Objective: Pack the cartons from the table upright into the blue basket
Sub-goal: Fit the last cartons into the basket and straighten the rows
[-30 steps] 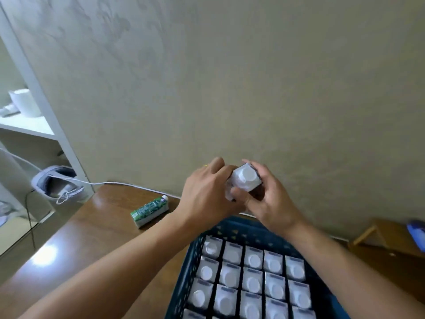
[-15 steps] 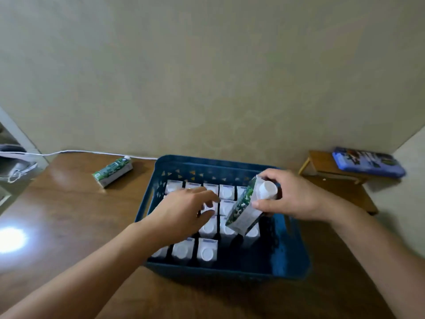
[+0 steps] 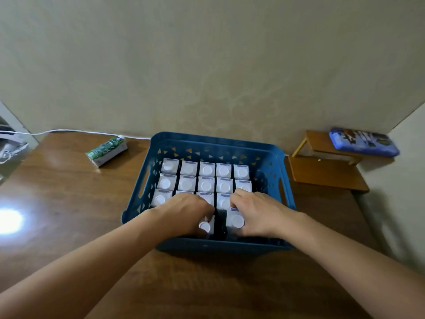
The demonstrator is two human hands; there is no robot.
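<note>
Both forearms reach fwd into the blue basket (image 3: 271,155); right hand (image 3: 257,210) palm-down, grip wrapped round an upright carton (image 3: 234,220) in the near row. Left hand (image 3: 186,211) curled w/ fingertips on the next carton (image 3: 206,225); can't tell if that grip's actually clenched. One spare carton (image 3: 107,151) lies flat on the tabletop (image 3: 69,203), back left.

Hidden or unclear:
- Front-row cartons (image 3: 234,221): mostly covered by left hand (image 3: 187,214) and right hand (image 3: 257,215); count cannot be told.
- Fingertips of both hands: hidden among cartons; grip unclear.
- Blue basket (image 3: 230,247) near wall: blurred.
- Carton lying on table (image 3: 107,151): print illegible.
- White object (image 3: 10,146) at left: cut off by edge.
</note>
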